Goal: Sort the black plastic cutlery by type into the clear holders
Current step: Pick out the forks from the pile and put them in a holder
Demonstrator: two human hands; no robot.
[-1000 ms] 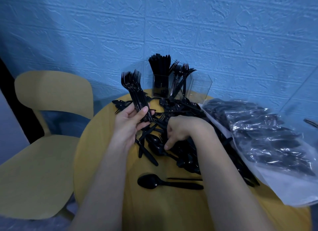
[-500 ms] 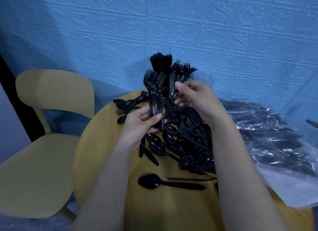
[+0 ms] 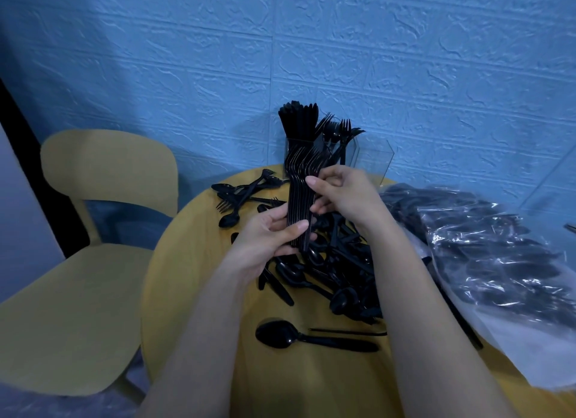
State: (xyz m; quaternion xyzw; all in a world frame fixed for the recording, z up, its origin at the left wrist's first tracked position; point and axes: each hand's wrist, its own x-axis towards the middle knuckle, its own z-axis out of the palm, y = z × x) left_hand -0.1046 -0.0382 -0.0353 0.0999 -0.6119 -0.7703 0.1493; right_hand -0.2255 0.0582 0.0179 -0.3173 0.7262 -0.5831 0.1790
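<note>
My left hand [image 3: 270,237] grips the lower handles of a stacked bundle of black forks [image 3: 301,180], held upright over the table with tines up. My right hand [image 3: 341,193] pinches the same bundle higher up from the right. Behind them stand clear holders [image 3: 372,155]: the left one holds black knives [image 3: 298,118], the middle one holds forks [image 3: 341,130], and the right one looks empty. A pile of mixed black cutlery [image 3: 339,271] lies under my hands. A single spoon [image 3: 311,339] lies nearer me.
The round yellow table [image 3: 193,280] carries a clear plastic bag of more cutlery [image 3: 486,255] on its right side. A few forks and spoons [image 3: 243,196] lie at the far left. A yellow chair [image 3: 93,230] stands left of the table. A blue textured wall is behind.
My right hand rose from the pile and closed on the fork bundle. My left hand swung the bundle right and upright, toward the holders.
</note>
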